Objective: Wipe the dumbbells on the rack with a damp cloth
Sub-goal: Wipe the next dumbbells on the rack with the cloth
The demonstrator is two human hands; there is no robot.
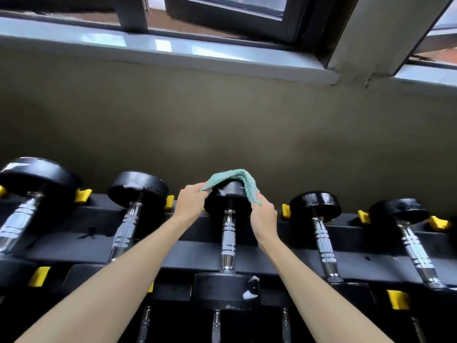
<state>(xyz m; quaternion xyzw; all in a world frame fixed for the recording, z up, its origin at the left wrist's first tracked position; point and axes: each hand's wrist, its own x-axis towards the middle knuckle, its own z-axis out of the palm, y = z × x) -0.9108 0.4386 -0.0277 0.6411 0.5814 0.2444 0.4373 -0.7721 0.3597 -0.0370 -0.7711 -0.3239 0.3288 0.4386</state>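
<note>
A teal cloth (231, 178) is draped over the far black head of the middle dumbbell (228, 240) on the black rack (173, 253). My left hand (190, 203) pinches the cloth's left end beside that head. My right hand (264, 216) grips the cloth's right end on the other side. White foam sits on the dumbbell's near head and a small dab on the far head. The back of the far head is hidden under the cloth.
Two dumbbells (128, 219) lie to the left and two dumbbells (321, 233) to the right, with yellow cradle stops (82, 195) between them. A lower rack row shows at the bottom. A beige wall (222, 120) and window sill (160, 49) rise right behind.
</note>
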